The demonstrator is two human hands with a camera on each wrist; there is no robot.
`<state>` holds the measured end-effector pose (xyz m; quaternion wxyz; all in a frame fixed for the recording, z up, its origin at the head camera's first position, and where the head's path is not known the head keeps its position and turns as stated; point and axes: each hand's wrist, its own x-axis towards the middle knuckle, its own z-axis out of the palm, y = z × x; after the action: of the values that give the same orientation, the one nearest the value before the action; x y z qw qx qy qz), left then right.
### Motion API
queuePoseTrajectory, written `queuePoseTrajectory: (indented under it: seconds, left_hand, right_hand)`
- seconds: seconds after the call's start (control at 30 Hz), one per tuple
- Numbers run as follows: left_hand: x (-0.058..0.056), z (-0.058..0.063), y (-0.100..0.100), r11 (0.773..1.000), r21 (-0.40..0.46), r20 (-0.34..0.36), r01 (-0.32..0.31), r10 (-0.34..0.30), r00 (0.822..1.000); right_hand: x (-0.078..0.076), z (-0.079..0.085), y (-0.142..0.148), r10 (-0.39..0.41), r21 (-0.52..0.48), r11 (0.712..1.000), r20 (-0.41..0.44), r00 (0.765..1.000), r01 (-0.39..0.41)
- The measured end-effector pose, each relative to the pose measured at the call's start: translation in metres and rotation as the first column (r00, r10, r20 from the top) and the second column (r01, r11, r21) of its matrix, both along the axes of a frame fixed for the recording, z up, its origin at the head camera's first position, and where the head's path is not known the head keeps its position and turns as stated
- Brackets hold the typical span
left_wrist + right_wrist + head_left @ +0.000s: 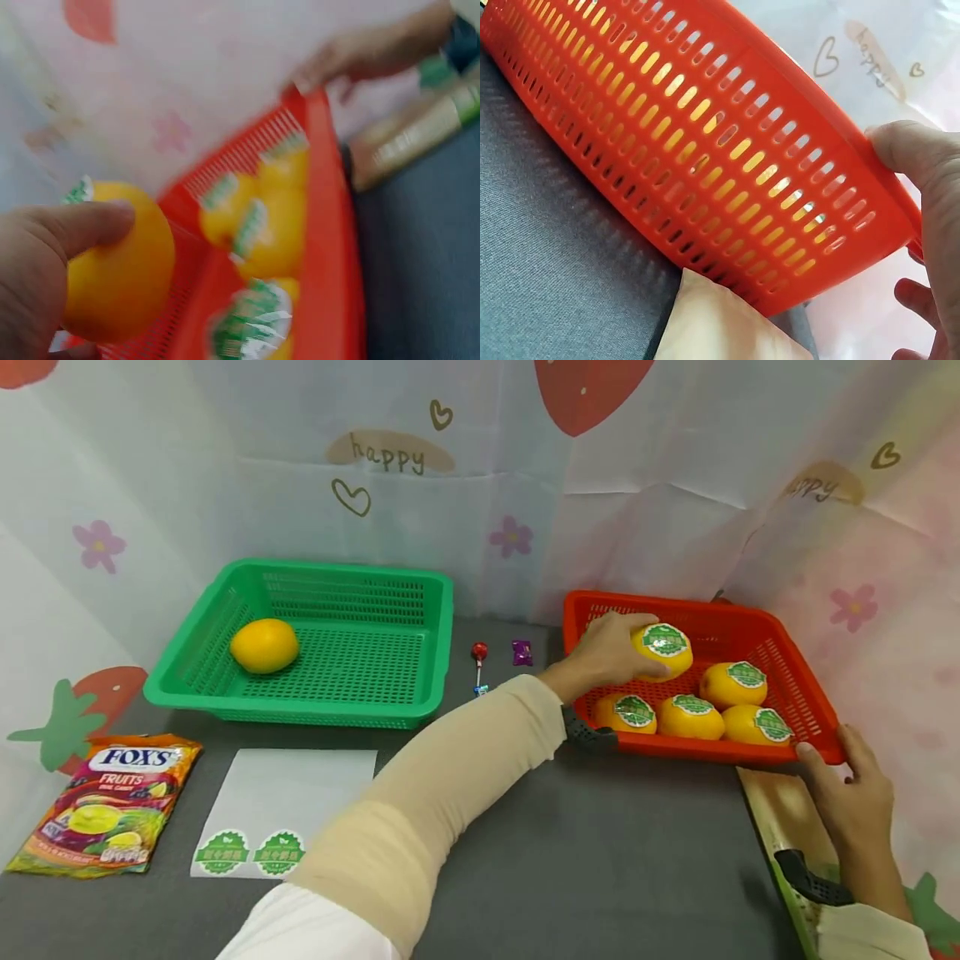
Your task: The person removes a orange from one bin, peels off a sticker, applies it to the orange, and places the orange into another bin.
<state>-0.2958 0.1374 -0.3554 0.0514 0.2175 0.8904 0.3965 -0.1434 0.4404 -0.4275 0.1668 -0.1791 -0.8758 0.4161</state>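
My left hand (618, 647) holds an orange (678, 662) with a green-and-white sticker over the left part of the red basket (675, 752). In the left wrist view the thumb presses on the side of this orange (124, 262). Several more stickered oranges (690, 718) lie in the red basket below and to the right of it. My right hand (855, 793) grips the basket's near right corner. The right wrist view shows its thumb on the rim of the red basket (840, 142), with the fingers at the outer side.
A green basket (300, 714) with one orange (264, 646), no sticker showing, stands at the left. Nearer lie a candy bag (112, 806) and a white sheet (300, 785) with two green stickers. A lollipop (479, 652) and a purple wrapped candy (522, 652) lie between the baskets. A flat package (780, 810) lies by the right arm.
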Motion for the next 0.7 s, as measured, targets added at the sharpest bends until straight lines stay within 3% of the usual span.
queuePoseTrajectory:
  seconds: [0.2, 0.3, 0.5, 0.7]
  left_hand:
    - [-0.015, -0.025, 0.038, 0.982, -0.182, 0.035, -0.048, 0.055, 0.998]
    - [-0.016, -0.033, 0.045, 0.978, -0.188, 0.085, -0.087, 0.105, 0.991]
    - [-0.016, -0.046, 0.054, 0.979, -0.185, 0.175, -0.088, 0.121, 0.977]
    - [-0.018, -0.048, 0.056, 0.985, -0.154, 0.176, -0.081, 0.108, 0.978]
  right_hand:
    - [0.0, -0.002, -0.001, -0.019, -0.077, 0.997, -0.079, 0.997, 0.013]
    - [0.0, -0.003, -0.002, -0.015, -0.094, 0.996, -0.092, 0.996, 0.006]
    - [0.0, -0.005, -0.001, -0.003, -0.128, 0.992, -0.104, 0.995, -0.01]
    - [-0.004, -0.008, 0.0, 0.024, -0.135, 0.99, -0.115, 0.993, -0.04]
